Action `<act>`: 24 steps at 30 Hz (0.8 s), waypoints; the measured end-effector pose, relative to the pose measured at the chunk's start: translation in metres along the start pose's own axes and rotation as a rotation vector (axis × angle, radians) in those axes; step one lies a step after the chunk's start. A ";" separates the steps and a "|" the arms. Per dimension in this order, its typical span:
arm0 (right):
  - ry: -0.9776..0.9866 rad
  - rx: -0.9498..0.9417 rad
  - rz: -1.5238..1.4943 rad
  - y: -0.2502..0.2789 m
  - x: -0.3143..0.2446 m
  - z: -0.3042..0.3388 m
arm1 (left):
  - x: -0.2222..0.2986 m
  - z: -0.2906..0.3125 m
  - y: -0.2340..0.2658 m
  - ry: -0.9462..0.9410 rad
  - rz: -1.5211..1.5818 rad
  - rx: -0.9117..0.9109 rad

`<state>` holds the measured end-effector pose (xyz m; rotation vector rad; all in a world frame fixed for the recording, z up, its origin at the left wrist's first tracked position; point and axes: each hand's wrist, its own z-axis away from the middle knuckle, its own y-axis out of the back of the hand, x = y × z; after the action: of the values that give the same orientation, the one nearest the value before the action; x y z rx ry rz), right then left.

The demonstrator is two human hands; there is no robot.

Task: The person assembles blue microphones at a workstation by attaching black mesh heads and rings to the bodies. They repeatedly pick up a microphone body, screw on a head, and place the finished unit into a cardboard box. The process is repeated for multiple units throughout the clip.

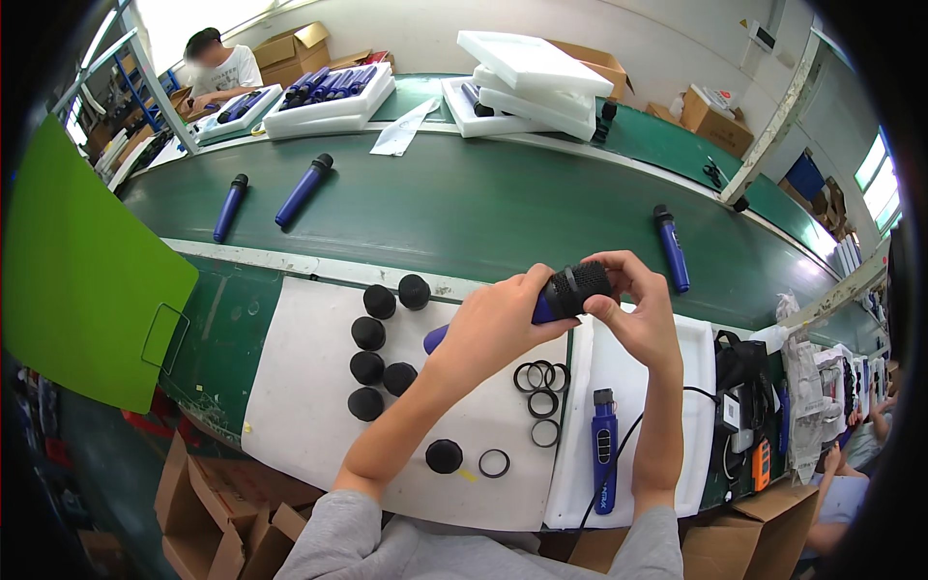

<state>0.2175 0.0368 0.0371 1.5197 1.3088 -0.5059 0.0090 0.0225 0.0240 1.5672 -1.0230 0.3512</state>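
A blue microphone with a black mesh head is held tilted above the work mat, its head pointing up to the right. My left hand wraps round its blue body. At the black head, my right hand pinches with thumb and fingers. Below lie several black rings and one separate ring. Several round black microphone heads stand on the mat's left part, and another black head sits nearer me. On the white foam tray at right lies a blue microphone body without a mesh head.
Blue microphones lie on the green conveyor belt, with another microphone at right. White foam trays line the far side. A green panel stands left. A black cable crosses the tray. A person sits far left.
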 end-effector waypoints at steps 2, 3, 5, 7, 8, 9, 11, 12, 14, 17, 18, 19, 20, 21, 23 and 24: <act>-0.021 -0.028 0.023 0.000 -0.001 -0.001 | -0.003 -0.001 0.004 0.012 -0.030 -0.023; 0.002 -0.040 0.024 0.001 -0.002 -0.002 | -0.002 0.000 0.005 0.010 -0.021 -0.042; 0.053 -0.071 -0.052 0.002 -0.007 -0.003 | 0.000 0.000 0.009 0.002 0.000 -0.080; 0.107 -0.113 -0.211 0.000 -0.012 -0.003 | -0.001 0.000 0.009 -0.036 0.034 -0.104; 0.124 -0.153 -0.231 0.002 -0.010 -0.003 | -0.002 0.001 0.008 -0.053 0.052 -0.116; 0.142 -0.193 -0.251 0.007 -0.006 -0.005 | -0.001 0.001 0.010 -0.040 0.062 -0.137; 0.149 -0.208 -0.257 0.011 -0.001 -0.004 | 0.002 0.001 0.014 -0.020 0.085 -0.179; 0.139 -0.186 -0.247 0.011 0.002 -0.003 | 0.002 0.001 0.014 -0.019 0.083 -0.165; 0.116 -0.160 -0.200 0.010 0.002 -0.002 | -0.001 0.001 0.009 -0.016 0.079 -0.132; 0.058 -0.116 -0.118 0.006 0.000 -0.002 | -0.003 0.001 0.002 -0.052 -0.032 -0.044; 0.027 -0.086 -0.105 0.002 0.003 -0.002 | -0.003 0.001 0.002 -0.044 -0.052 -0.026; -0.004 -0.055 -0.094 -0.001 0.005 -0.002 | -0.004 0.001 0.002 -0.034 -0.073 -0.008; -0.057 -0.055 -0.087 -0.003 0.002 -0.002 | -0.004 0.001 0.002 -0.024 -0.093 0.010; -0.110 -0.055 -0.080 -0.004 -0.003 -0.002 | -0.004 0.001 0.002 -0.022 -0.090 -0.001; -0.179 -0.067 -0.062 -0.004 -0.008 -0.002 | -0.005 0.000 0.005 -0.017 -0.085 -0.020; -0.197 -0.078 -0.050 -0.002 -0.009 -0.001 | -0.005 0.000 0.006 -0.019 -0.046 -0.053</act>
<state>0.2124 0.0335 0.0443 1.3405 1.2015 -0.6135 0.0011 0.0248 0.0240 1.5466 -1.0016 0.2767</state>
